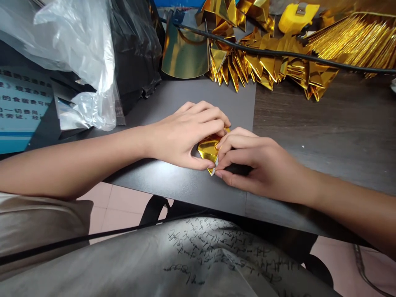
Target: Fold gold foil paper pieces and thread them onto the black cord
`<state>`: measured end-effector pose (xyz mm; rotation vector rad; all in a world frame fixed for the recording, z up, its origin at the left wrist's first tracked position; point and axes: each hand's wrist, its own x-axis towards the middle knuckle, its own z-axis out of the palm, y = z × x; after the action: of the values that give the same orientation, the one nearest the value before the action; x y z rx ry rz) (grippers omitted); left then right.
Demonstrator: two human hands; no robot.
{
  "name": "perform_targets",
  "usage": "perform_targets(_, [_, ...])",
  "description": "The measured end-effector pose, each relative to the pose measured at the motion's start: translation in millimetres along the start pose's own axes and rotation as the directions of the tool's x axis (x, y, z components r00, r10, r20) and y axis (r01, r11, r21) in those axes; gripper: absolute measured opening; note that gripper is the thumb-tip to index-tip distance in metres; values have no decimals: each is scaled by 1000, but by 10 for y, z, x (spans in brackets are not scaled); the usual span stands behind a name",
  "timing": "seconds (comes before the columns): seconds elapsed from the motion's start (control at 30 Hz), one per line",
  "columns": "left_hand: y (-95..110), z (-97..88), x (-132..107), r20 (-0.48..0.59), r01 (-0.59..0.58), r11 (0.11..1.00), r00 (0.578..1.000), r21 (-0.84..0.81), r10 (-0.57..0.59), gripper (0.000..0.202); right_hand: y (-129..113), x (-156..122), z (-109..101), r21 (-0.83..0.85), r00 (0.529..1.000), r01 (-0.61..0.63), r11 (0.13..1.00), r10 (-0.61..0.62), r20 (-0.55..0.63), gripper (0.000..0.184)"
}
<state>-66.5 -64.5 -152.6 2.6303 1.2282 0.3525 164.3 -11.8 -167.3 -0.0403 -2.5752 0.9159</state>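
Observation:
A small piece of gold foil paper, partly folded with a bit of pale underside showing, lies on the dark tabletop between my hands. My left hand rests over it, its thumb on the near corner and its fingers curled along the far edge. From the other side, my right hand pinches the near right edge, thumb and index finger close together. Fingers cover part of the paper, so its full shape is hidden.
Folded gold foil pieces are heaped at the back, with a yellow tape dispenser behind. A black cable crosses over them. Clear plastic bags and a black bag stand at left. The table's front edge runs close to my body.

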Motion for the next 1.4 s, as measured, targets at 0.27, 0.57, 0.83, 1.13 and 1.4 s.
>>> perform_targets(0.27, [-18,9,2,-1,-12,1000,1000,5,12,43,-65,1,68,-13,992,-110,994,109,-56,8])
perform_targets(0.57, [-13,8,2,2,5,1000,1000,-11,-5,41,-94,7,105,-42,988,-137,990,134,-74,9])
perform_targets(0.83, [-17,25,-10,-16,-12,1000,1000,-6,12,42,-92,-2,132,-116,990,-122,986,113,-84,8])
perform_targets(1.13, [-18,11,-14,-5,-16,1000,1000,9,16,44,-103,-79,150,-321,992,86,943,-112,-65,11])
perform_targets(1.4, [-15,17,-18,-6,-16,1000,1000,9,16,43,-127,-96,5,-491,955,296,819,-257,148,15])
